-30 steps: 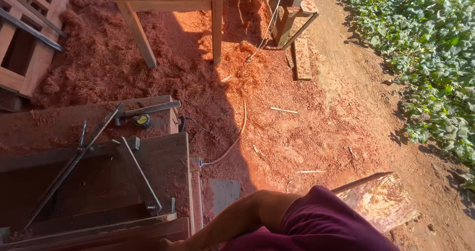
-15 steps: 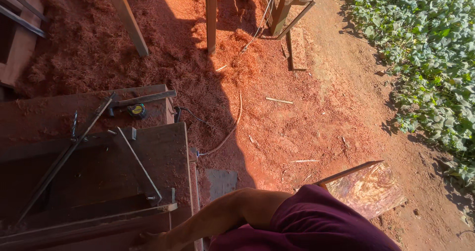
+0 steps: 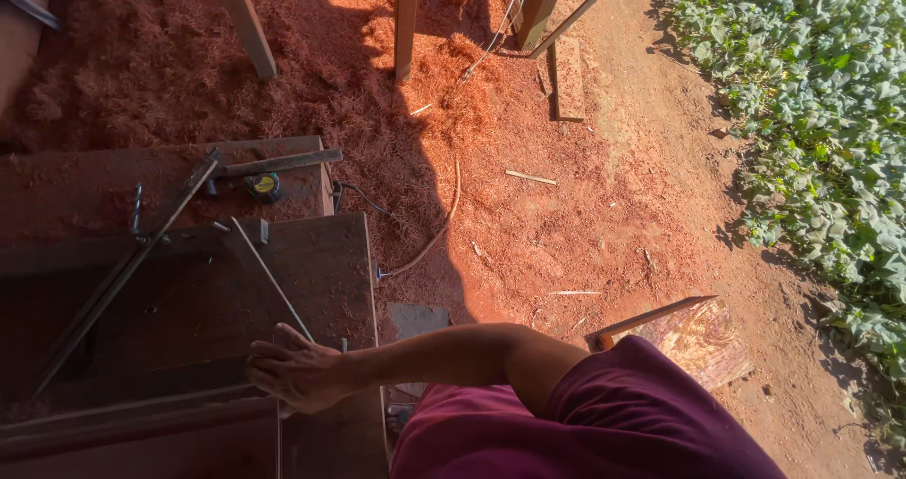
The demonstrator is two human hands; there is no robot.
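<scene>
My right hand (image 3: 300, 375) reaches left from a purple sleeve (image 3: 604, 422) and rests on a dark wooden panel (image 3: 321, 262), fingers bent. It lies at the near end of a thin metal rod (image 3: 272, 281) that runs diagonally across the panel. Whether the fingers grip the rod or the panel's edge is unclear. A long metal bar (image 3: 123, 271) lies slantwise to the left. A yellow tape measure (image 3: 262, 186) and a wooden-handled tool (image 3: 278, 163) sit on the board (image 3: 85, 186) behind. My left hand is out of view.
Red sawdust covers the ground (image 3: 528, 215). A thin cable (image 3: 429, 238) curls over it. Two wooden legs (image 3: 408, 21) stand at the top, with a short plank (image 3: 568, 78) beside them. A cut wood block (image 3: 698, 337) lies right of my arm. Green plants (image 3: 821, 111) fill the right side.
My arm has stretched further left and the hand has come into view on the panel. The view has shifted, so the table legs sit higher in the frame.
</scene>
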